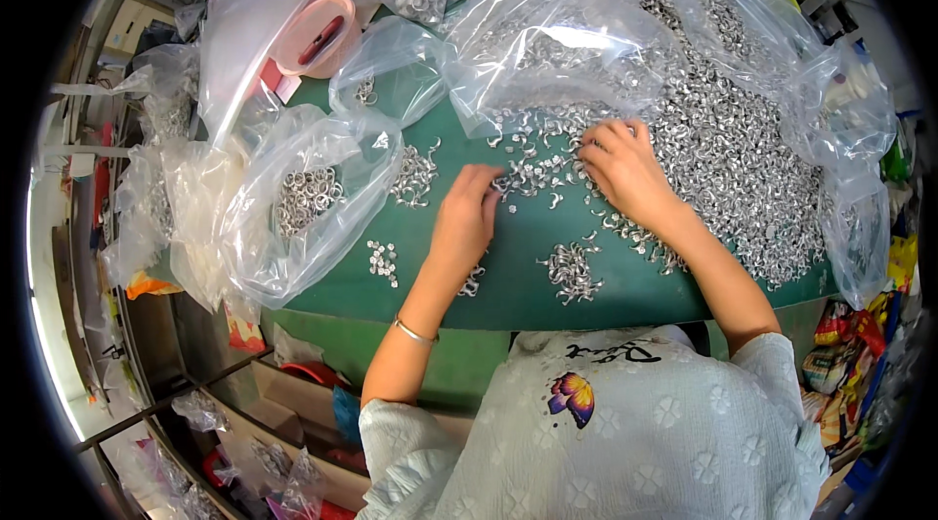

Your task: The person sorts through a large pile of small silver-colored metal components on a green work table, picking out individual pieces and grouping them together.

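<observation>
Many small silvery curved metal pieces (728, 144) lie heaped on the right of the green table (440, 281). My right hand (625, 173) rests at the left edge of this heap, its bent fingers apart on the pieces. Across from it, my left hand (467, 207) has its thumb and fingers drawn together at a loose scatter of metal pieces (537, 173); what they hold is too small to make out. Smaller piles lie nearby: curved pieces (572, 273) toward the front edge, more curved pieces (415, 176) left of my left hand, and tiny bright pieces (383, 261).
A clear plastic bag (557, 41) covers part of the heap. Left, an open clear bag (313, 246) holds metal rings (308, 197). A pink tub (337, 41) with a red-handled tool stands behind. A divided shelf (283, 393) lies below left; colourful packages (850, 344) crowd the right.
</observation>
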### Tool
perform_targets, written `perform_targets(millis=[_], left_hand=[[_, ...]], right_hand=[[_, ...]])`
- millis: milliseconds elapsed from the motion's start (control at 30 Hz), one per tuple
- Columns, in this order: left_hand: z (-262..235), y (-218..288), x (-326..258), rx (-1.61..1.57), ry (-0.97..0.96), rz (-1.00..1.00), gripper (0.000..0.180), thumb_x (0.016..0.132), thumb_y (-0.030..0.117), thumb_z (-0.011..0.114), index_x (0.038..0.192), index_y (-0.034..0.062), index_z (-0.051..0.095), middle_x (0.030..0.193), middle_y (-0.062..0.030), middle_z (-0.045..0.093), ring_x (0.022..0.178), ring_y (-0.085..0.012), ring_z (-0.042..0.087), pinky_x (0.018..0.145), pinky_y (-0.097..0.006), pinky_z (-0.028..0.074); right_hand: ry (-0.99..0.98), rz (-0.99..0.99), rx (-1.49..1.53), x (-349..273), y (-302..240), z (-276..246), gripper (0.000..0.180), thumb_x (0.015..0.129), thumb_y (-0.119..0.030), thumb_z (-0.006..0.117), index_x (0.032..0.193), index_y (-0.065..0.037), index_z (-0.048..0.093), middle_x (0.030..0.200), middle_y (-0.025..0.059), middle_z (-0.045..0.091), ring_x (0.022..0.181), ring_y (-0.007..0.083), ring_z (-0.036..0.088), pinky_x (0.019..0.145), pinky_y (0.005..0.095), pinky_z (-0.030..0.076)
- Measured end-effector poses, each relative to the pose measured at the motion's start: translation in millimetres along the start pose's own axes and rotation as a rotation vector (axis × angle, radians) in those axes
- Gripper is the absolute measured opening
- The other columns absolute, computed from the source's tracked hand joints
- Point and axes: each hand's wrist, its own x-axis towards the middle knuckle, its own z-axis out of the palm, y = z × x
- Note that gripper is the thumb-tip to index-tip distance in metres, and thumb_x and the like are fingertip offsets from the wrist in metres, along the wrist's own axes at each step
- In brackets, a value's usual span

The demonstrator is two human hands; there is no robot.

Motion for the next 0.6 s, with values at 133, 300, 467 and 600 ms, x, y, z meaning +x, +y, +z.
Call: perform_targets(millis=[133,300,467,600], left_hand=[[8,-9,15,0.215,0.091,0.147,0.026,0.077,-0.004,0.066,0.102,-0.0011,0.060,0.100,-0.0142,0.058,0.090,-0.0325,0.058,0.079,-0.039,0.047],[8,-10,9,0.216,-0.010,0.083,0.025,0.077,-0.001,0.067,0.101,-0.0003,0.062,0.102,-0.0135,0.057,0.095,-0.0328,0.055,0.083,-0.040,0.047],[-5,7,-10,0.193,0.091,0.106,0.033,0.074,-0.001,0.071,0.105,0.0004,0.060,0.101,-0.0143,0.057,0.098,-0.0335,0.056,0.084,-0.037,0.046],[4,4,-22,0.206,-0.010,0.058,0.034,0.074,0.000,0.072,0.106,0.0006,0.060,0.104,-0.0140,0.056,0.098,-0.0332,0.055,0.085,-0.038,0.046]], right_hand=[[0.108,0.036,0.322,36,-29,17,0.018,0.077,-0.009,0.068,0.094,-0.005,0.064,0.101,0.0084,0.060,0.103,0.0278,0.053,0.086,0.0381,0.040],[0.015,0.004,0.163,59,-31,48,0.010,0.078,-0.009,0.066,0.087,-0.005,0.064,0.095,0.0085,0.060,0.095,0.0282,0.053,0.082,0.0398,0.040],[-0.055,0.076,0.449,29,-21,10,0.007,0.076,-0.011,0.068,0.078,-0.005,0.065,0.085,0.0064,0.058,0.089,0.0267,0.054,0.081,0.0394,0.040],[-0.184,-0.012,0.406,9,-38,5,0.010,0.073,-0.010,0.072,0.078,-0.006,0.064,0.084,0.0064,0.057,0.088,0.0266,0.054,0.078,0.0392,0.040]])
